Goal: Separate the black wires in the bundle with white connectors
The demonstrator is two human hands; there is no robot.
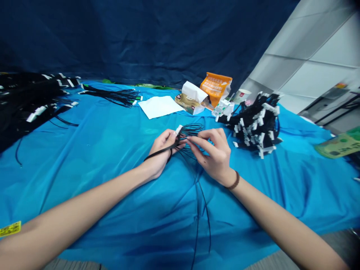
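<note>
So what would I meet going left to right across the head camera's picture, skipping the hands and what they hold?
Dark cable pile, bundle of thin black cables, white sheet, orange packet, cable heap with white connectors, green packet.

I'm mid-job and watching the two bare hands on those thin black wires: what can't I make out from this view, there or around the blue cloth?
Head view:
- How many thin black wires the right hand pinches: too fine and blurred.
- Palm of the left hand: turned away, partly behind wires.
- Far end of the dark cable pile: cut off by the left edge.
- Small print on the orange packet: blurred.
</note>
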